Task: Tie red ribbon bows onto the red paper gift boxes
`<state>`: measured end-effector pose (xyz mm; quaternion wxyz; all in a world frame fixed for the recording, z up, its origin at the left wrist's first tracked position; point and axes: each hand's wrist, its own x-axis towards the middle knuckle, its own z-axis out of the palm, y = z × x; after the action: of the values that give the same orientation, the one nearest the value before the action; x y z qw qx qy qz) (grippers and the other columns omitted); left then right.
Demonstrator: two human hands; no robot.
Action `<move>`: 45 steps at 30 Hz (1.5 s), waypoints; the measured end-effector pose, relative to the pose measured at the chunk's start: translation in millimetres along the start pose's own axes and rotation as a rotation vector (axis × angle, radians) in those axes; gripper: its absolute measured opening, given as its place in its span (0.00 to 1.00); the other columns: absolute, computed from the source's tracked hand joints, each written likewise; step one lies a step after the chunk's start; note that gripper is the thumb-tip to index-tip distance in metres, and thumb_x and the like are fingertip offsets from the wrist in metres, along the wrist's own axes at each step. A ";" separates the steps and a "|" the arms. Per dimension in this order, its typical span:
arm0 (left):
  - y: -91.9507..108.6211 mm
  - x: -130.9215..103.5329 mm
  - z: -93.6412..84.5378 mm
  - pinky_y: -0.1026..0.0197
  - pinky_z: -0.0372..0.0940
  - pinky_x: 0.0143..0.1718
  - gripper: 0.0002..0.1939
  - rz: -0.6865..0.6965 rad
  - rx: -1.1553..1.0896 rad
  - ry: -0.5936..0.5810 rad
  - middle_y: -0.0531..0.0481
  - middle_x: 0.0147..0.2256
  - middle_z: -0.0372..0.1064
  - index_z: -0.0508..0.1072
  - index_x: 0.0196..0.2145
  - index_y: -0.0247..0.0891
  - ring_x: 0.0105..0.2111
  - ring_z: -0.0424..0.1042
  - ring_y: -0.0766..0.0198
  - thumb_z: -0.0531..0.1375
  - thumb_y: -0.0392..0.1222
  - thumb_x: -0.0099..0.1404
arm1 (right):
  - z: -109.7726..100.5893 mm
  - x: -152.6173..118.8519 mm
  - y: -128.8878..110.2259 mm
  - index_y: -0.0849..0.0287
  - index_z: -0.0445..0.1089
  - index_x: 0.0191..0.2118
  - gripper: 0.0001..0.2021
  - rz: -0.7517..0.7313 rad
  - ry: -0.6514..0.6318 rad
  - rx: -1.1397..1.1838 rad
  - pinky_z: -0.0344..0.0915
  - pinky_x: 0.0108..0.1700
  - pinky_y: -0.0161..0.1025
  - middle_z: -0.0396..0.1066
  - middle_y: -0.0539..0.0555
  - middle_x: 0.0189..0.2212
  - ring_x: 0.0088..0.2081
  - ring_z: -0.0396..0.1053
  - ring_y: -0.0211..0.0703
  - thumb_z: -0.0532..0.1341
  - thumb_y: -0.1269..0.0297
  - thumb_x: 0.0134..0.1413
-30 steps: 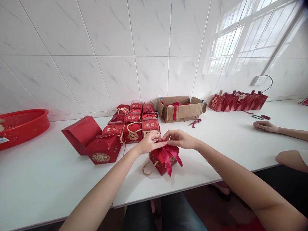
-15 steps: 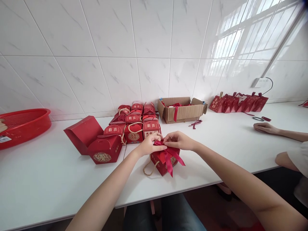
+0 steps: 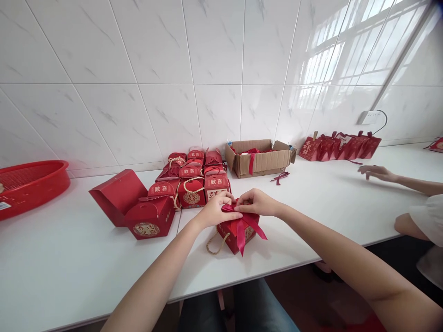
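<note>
In front of me on the white table stands a small red gift box [image 3: 231, 236] with a twisted rope handle [image 3: 215, 249] hanging down its left side. A dark red satin ribbon [image 3: 241, 235] forms a bow on its top, with two tails draped over the front. My left hand [image 3: 218, 210] pinches the bow's left part between thumb and fingers. From the other side my right hand [image 3: 258, 203] grips the ribbon near the knot, its fingertips pressed together. The knot itself is partly hidden by my fingers.
Several closed red boxes [image 3: 192, 193] stand behind, beside an open-lidded red box [image 3: 147, 216]. A cardboard box [image 3: 261, 161] holds ribbons. Red bags [image 3: 341, 147] line the wall. A red basket [image 3: 38, 184] sits far left. A co-worker's hand [image 3: 377, 173] is at right.
My hands stay on the bow with only slight shifts of the fingers. The co-worker's hand has lifted and moved back, and the dark scissors-like item beside it no longer shows.
</note>
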<state>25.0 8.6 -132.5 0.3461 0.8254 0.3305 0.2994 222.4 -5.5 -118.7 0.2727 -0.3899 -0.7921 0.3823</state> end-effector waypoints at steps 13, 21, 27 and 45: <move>-3.1 -3.9 -0.6 0.58 0.61 0.38 0.25 -0.011 -0.171 0.068 0.48 0.30 0.65 0.64 0.18 0.36 0.33 0.66 0.61 0.51 0.57 0.64 | 0.7 -5.8 1.7 0.63 0.73 0.32 0.15 -0.023 -0.034 0.323 0.56 0.28 0.34 0.67 0.50 0.26 0.26 0.59 0.33 0.64 0.54 0.49; -1.2 -12.4 1.9 0.61 0.59 0.40 0.18 -0.029 -0.138 0.091 0.50 0.32 0.67 0.62 0.19 0.37 0.35 0.66 0.63 0.58 0.49 0.61 | 4.2 -3.9 -0.8 0.65 0.76 0.29 0.18 0.065 0.024 0.137 0.52 0.25 0.34 0.67 0.50 0.20 0.23 0.55 0.33 0.65 0.51 0.46; -1.1 -13.3 4.7 0.63 0.59 0.35 0.18 -0.041 -0.079 0.140 0.52 0.27 0.66 0.61 0.18 0.37 0.30 0.65 0.65 0.58 0.48 0.61 | 2.2 -4.5 -3.7 0.65 0.77 0.28 0.17 0.091 -0.079 0.082 0.52 0.23 0.33 0.68 0.51 0.20 0.22 0.55 0.33 0.67 0.52 0.43; -1.9 -19.7 4.2 0.61 0.62 0.37 0.18 -0.038 -0.086 0.158 0.50 0.31 0.71 0.60 0.18 0.37 0.35 0.69 0.61 0.59 0.46 0.59 | 18.6 -10.1 -11.8 0.63 0.72 0.24 0.20 0.115 0.059 0.043 0.49 0.23 0.34 0.62 0.49 0.18 0.22 0.52 0.32 0.66 0.48 0.44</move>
<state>15.5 -6.8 -141.6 0.3597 0.7772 0.3593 0.3708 209.5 -25.9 -120.8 0.2818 -0.4396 -0.7517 0.4028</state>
